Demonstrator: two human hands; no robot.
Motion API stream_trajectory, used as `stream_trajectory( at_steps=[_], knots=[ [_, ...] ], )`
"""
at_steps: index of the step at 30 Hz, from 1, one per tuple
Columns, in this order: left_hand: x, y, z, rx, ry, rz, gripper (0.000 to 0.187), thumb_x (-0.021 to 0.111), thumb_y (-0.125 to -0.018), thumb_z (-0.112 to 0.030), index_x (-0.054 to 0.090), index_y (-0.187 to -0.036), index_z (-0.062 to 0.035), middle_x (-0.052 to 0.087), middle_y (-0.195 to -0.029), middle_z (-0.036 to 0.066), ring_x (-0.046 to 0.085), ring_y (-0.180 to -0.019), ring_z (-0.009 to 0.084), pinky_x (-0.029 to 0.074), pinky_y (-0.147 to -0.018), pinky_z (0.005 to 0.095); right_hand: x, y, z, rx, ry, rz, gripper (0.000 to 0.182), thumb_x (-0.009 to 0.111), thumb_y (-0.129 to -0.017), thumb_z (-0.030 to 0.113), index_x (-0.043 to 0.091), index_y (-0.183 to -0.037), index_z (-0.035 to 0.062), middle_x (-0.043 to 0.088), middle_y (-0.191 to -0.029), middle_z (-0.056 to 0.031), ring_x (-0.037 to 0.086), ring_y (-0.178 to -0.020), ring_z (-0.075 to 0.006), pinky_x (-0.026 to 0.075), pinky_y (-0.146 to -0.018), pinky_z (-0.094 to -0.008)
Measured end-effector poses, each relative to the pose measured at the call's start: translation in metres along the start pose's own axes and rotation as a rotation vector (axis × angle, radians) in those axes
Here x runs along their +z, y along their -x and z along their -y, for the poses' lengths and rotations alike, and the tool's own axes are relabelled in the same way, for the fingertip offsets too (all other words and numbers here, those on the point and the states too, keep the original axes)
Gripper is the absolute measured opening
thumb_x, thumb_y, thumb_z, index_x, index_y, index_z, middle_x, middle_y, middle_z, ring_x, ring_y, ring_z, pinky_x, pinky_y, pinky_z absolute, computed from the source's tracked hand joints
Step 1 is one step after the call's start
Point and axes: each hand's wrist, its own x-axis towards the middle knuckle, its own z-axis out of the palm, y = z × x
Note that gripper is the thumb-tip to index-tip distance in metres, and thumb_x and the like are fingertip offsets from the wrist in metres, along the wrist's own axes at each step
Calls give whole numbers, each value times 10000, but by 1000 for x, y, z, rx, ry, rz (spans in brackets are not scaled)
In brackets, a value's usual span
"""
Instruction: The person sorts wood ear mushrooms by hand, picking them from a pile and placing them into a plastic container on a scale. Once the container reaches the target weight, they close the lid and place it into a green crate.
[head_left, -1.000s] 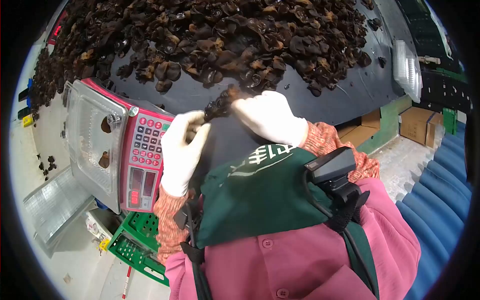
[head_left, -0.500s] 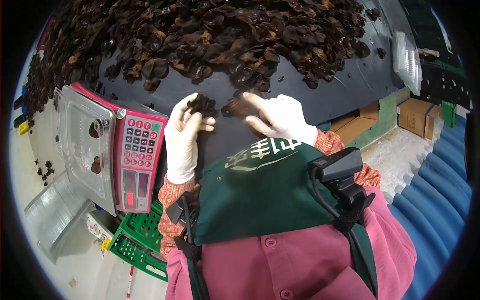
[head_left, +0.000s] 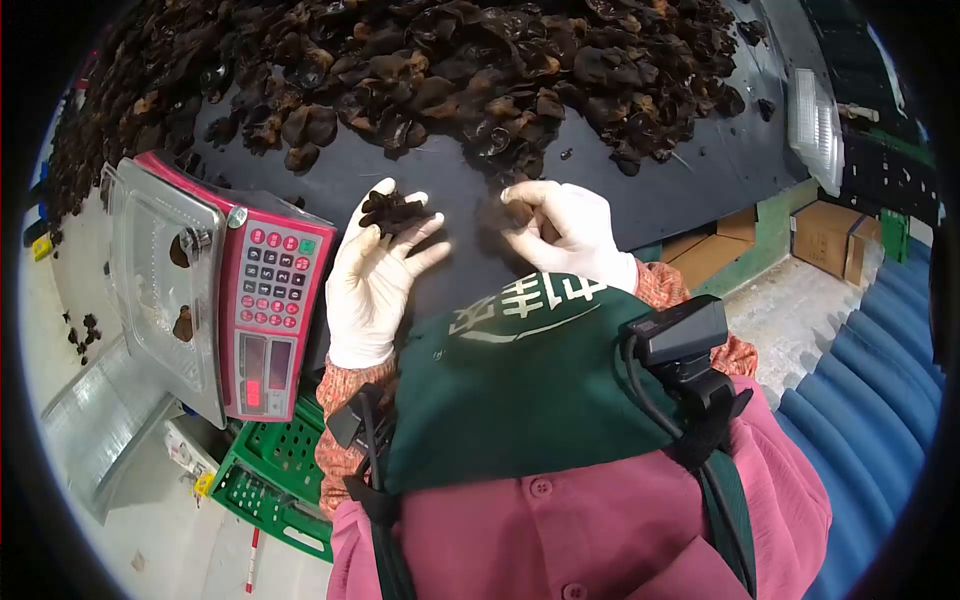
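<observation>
My left hand (head_left: 372, 285), in a white glove, is turned palm up near the edge of the dark tabletop. A dark, ruffled wood ear mushroom (head_left: 392, 212) sits between its thumb and fingers, while the lower fingers are spread. To the right, my right hand (head_left: 572, 232), also gloved, has thumb and forefinger curled on a brown wood ear piece (head_left: 505, 216), which is smeared by motion. A gap of dark surface lies between the two hands. Beyond them spreads a large heap of wood ear mushrooms (head_left: 440, 85).
At the left stands a pink scale (head_left: 285, 225) with a clear plastic tray (head_left: 165, 300) on it, holding a few wood ear pieces. A green crate (head_left: 275, 480) is below it. Clear plastic containers (head_left: 815, 130) stand at the right table edge, above a cardboard box (head_left: 835, 238).
My left hand has rolled further palm up and its lower fingers have spread. The right fingers have curled in, and the piece there has shifted slightly right.
</observation>
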Motion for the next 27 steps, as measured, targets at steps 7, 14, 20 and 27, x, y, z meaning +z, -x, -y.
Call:
stream_trajectory(
  at_steps=[7, 14, 20, 27],
  knots=[
    [19, 0, 16, -357, 502, -33, 630, 472, -997, -514, 454, -1449, -75, 547, -1349, 224, 510, -1254, 423, 464, -998, 600, -10, -5, 14, -184, 59, 83, 364, 720, -833, 192, 675, -1187, 120, 689, -743, -79, 646, -593, -281, 514, -570, -381],
    [7, -3, 14, -339, 425, 22, 670, 450, -1014, -530, 359, -1521, -102, 489, -1436, 228, 461, -1333, 412, 481, -1010, 563, -16, -10, 2, 210, 290, 60, 302, 732, -863, 207, 687, -1140, 96, 642, -698, -28, 603, -589, -207, 483, -590, -338],
    [7, -2, 12, -322, 495, 6, 660, 435, -1015, -522, 386, -1509, -87, 490, -1420, 243, 425, -1333, 448, 385, -1062, 615, -6, -3, -10, 52, 270, -20, 186, 741, -845, 208, 705, -1004, 119, 622, -672, -6, 571, -568, -195, 462, -602, -325],
    [7, 1, 11, -277, 537, -3, 657, 443, -1007, -524, 387, -1516, -112, 421, -1491, 225, 328, -1399, 450, 245, -1128, 666, -5, -6, -2, 81, 288, 44, 256, 735, -847, 247, 704, -1059, 107, 589, -629, -4, 557, -527, -189, 444, -569, -319]
  ],
)
